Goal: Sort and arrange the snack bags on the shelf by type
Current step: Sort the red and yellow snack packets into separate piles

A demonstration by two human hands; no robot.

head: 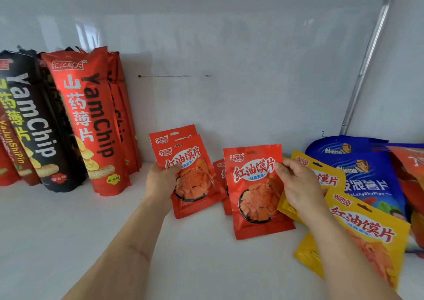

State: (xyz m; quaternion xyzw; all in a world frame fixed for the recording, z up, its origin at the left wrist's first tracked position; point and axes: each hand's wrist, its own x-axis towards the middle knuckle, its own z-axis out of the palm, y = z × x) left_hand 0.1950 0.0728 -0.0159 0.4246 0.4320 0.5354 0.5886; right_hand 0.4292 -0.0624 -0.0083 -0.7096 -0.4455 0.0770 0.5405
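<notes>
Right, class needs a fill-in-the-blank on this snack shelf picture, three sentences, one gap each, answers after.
1. The right hand holds a small ____ bag.
2. The left hand grips a stack of small red bags, so ____ hands are busy.
3. The tall bags on the left read "____ Chip".

Answers: red; both; Yam

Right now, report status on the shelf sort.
Left hand grips stacked red packets. Right hand pinches another red packet. Yellow packets unsorted at right.
</notes>
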